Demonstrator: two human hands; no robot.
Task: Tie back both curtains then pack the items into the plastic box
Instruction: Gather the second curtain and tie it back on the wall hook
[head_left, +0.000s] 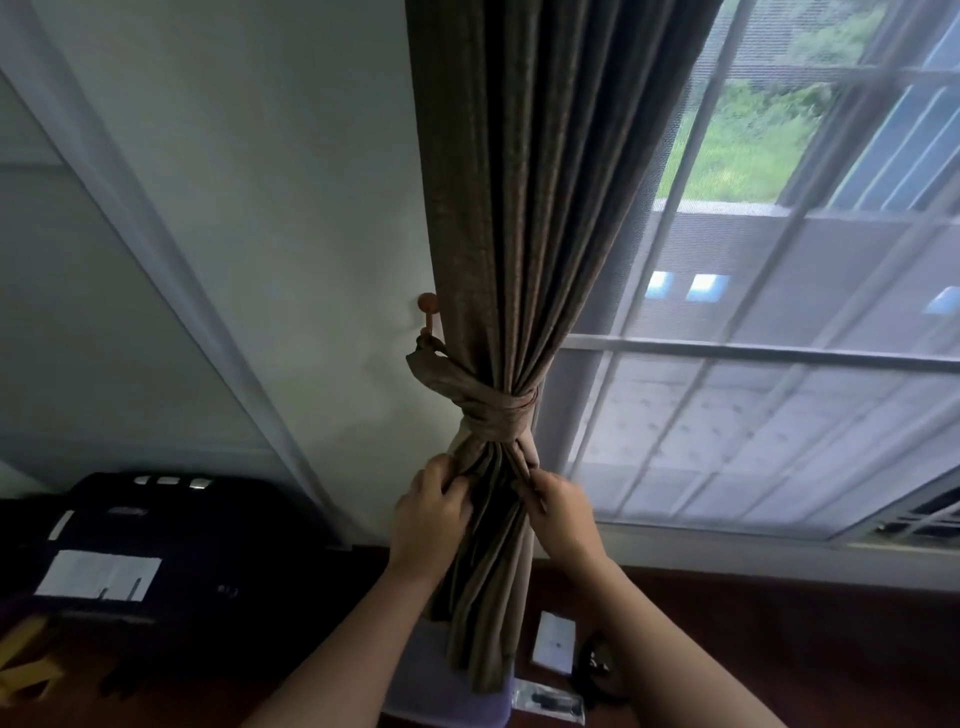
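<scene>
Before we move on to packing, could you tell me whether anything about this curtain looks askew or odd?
Nothing looks damaged. The tieback slants down from the wall hook to a twisted knot round the curtain; the left hand and right hand grip the folds below it.

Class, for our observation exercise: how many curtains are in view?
1. The curtain hangs left of the window, tied with a band, left hand and right hand gripping it just below. Another may be off-frame.

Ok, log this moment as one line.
phase: tie-back | brown pleated fabric curtain: bunched, knotted with matching fabric band | left hand: grips curtain below knot | right hand: grips curtain below knot
</scene>
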